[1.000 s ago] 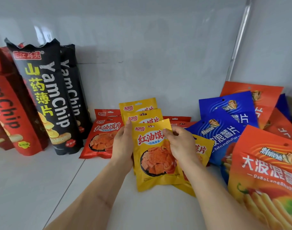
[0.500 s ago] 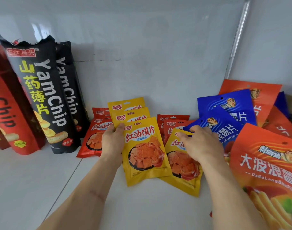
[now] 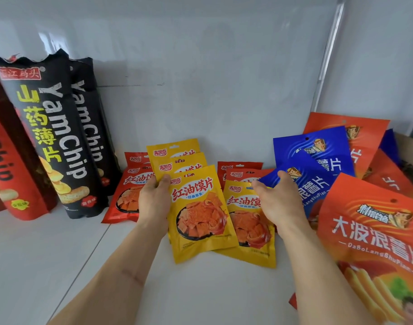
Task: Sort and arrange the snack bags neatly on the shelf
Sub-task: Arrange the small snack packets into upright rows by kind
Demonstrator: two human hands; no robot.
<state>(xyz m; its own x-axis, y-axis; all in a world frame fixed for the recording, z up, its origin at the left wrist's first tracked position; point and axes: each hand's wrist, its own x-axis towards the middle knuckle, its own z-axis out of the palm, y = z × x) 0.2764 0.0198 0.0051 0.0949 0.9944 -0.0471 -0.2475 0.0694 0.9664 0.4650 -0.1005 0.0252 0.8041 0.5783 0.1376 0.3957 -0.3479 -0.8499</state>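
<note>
Gripping yellow bag (image 3: 200,216) labelled 红油馍片, left hand (image 3: 154,202).

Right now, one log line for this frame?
left hand: holds front yellow bag | right hand: open over second yellow bag | shelf: sorting unfinished

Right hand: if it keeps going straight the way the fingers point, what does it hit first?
Most likely the front blue bag: the right hand points up and back, fingertips already at that bag's lower-left corner, above the loose yellow bag. Depth is unclear, so contact is uncertain.
</note>
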